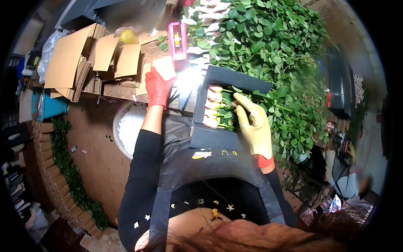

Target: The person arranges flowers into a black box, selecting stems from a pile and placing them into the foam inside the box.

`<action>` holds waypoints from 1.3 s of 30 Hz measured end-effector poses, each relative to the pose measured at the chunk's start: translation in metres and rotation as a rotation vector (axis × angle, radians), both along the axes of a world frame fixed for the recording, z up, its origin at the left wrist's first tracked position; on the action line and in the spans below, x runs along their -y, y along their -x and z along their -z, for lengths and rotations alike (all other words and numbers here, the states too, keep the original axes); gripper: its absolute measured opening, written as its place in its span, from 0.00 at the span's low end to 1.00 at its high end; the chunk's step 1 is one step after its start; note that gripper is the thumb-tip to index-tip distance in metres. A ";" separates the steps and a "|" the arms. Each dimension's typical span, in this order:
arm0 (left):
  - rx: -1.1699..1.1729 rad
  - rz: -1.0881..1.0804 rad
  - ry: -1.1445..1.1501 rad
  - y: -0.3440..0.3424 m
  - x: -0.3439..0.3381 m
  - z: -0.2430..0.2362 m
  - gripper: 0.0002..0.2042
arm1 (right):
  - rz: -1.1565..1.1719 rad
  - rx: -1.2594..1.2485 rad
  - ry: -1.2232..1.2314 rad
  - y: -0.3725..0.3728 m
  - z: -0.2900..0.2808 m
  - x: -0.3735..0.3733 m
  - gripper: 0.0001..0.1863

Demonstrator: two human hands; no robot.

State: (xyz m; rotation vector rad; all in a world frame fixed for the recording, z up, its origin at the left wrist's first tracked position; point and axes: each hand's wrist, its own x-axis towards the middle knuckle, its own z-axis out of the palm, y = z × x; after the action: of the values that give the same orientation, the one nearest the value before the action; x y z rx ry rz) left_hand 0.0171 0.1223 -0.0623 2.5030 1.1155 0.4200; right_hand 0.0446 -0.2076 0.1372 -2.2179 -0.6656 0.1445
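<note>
My left hand [157,89], in a red glove, is at the bench with its fingers closed on a pale sheet [164,68], washed out by bright light. My right hand [255,124] wears a yellow glove with a red cuff. Its fingers are stretched out and rest over the leafy stems of a row of pink roses [213,106]. These roses lie on dark corrugated sheeting [218,138], heads to the left; another ribbed flap [239,79] rises at the far side. The palm side of my right hand is hidden.
A pink tape dispenser [178,42] stands beyond my left hand. Cardboard stacks [69,63] fill the left of the bench, above a white bucket [126,128]. Wrapped roses with dense foliage [268,42] pile up far right. Another person [346,182] is at the lower right.
</note>
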 end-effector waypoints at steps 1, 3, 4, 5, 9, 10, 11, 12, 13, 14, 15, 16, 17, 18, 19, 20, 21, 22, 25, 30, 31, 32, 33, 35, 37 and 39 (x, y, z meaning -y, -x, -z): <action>0.043 -0.020 0.089 -0.002 -0.009 0.006 0.37 | 0.008 0.026 0.003 0.002 -0.004 -0.001 0.18; 0.152 -0.091 0.441 0.005 -0.036 0.022 0.34 | 0.041 0.013 -0.028 0.006 -0.007 0.002 0.18; 0.176 -0.113 0.543 0.008 -0.048 0.025 0.30 | 0.068 -0.026 -0.061 0.006 -0.007 0.003 0.18; 0.180 -0.099 0.553 0.012 -0.048 0.024 0.29 | 0.103 -0.066 -0.089 0.006 -0.007 0.006 0.17; 0.457 -0.210 1.013 0.032 -0.057 0.026 0.21 | 0.094 -0.083 -0.127 0.003 -0.010 0.006 0.16; 0.476 -0.208 0.995 0.035 -0.055 0.018 0.21 | 0.087 -0.093 -0.113 0.004 -0.015 0.004 0.16; 0.494 -0.203 0.976 0.039 -0.050 0.006 0.20 | 0.082 -0.102 -0.099 0.006 -0.020 0.002 0.16; 0.514 -0.200 0.957 0.043 -0.044 -0.006 0.20 | 0.075 -0.111 -0.085 0.007 -0.023 0.001 0.16; 0.538 -0.204 0.871 0.049 -0.034 -0.020 0.15 | 0.030 -0.057 -0.056 0.008 -0.022 0.002 0.16; 0.637 -0.151 0.828 0.051 -0.016 -0.041 0.14 | 0.035 -0.143 -0.115 0.009 -0.021 0.003 0.17; 0.735 -0.091 0.789 0.052 0.005 -0.070 0.12 | 0.047 -0.225 -0.172 0.012 -0.021 0.003 0.18; 0.834 -0.041 0.738 0.058 0.024 -0.095 0.11 | 0.046 -0.311 -0.236 0.014 -0.021 0.001 0.19; 0.900 0.042 0.801 0.065 0.040 -0.109 0.10 | 0.039 -0.374 -0.257 0.015 -0.022 -0.003 0.20; 0.965 0.122 0.860 0.072 0.057 -0.122 0.09 | 0.028 -0.439 -0.278 0.016 -0.026 -0.009 0.22; 0.912 0.221 0.889 0.076 0.077 -0.141 0.11 | 0.014 -0.506 -0.299 0.016 -0.029 -0.014 0.23; 0.859 0.318 0.914 0.077 0.096 -0.156 0.12 | -0.003 -0.573 -0.320 0.016 -0.029 -0.018 0.25; 0.738 0.419 0.936 0.077 0.112 -0.163 0.13 | 0.030 -0.623 -0.237 0.013 -0.024 -0.020 0.21; 0.613 0.528 0.957 0.074 0.120 -0.167 0.14 | 0.049 -0.777 -0.235 0.007 -0.001 -0.009 0.15; 0.341 0.455 1.000 0.063 0.118 -0.179 0.12 | 0.075 -0.977 -0.177 -0.016 -0.014 -0.001 0.12; 0.440 0.491 0.652 0.047 0.091 -0.126 0.15 | 0.003 -1.070 -0.037 -0.051 0.023 -0.002 0.11; 0.388 0.604 0.605 0.043 0.093 -0.131 0.15 | 0.003 -1.074 -0.025 -0.052 0.030 -0.007 0.11; 0.334 0.718 0.557 0.039 0.098 -0.141 0.16 | 0.005 -1.078 -0.013 -0.053 0.037 -0.009 0.12; 0.214 0.778 0.722 0.034 0.105 -0.154 0.18 | 0.029 -1.042 0.024 -0.052 0.045 -0.008 0.12; 0.075 1.053 0.517 0.019 0.110 -0.151 0.35 | 0.038 -1.016 0.020 -0.050 0.051 -0.010 0.13; -0.104 1.255 0.356 -0.001 0.112 -0.139 0.55 | 0.060 -0.921 0.050 -0.045 0.049 -0.010 0.15; -0.254 1.280 0.368 -0.018 0.115 -0.149 0.55 | -0.011 -0.375 0.254 -0.035 0.036 0.001 0.17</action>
State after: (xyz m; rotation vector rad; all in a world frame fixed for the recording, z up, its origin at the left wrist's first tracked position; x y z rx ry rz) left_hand 0.0353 0.0078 0.0867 2.3778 -0.4449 -0.4285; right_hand 0.0791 -0.2082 0.1016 -2.3364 -0.4706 0.6647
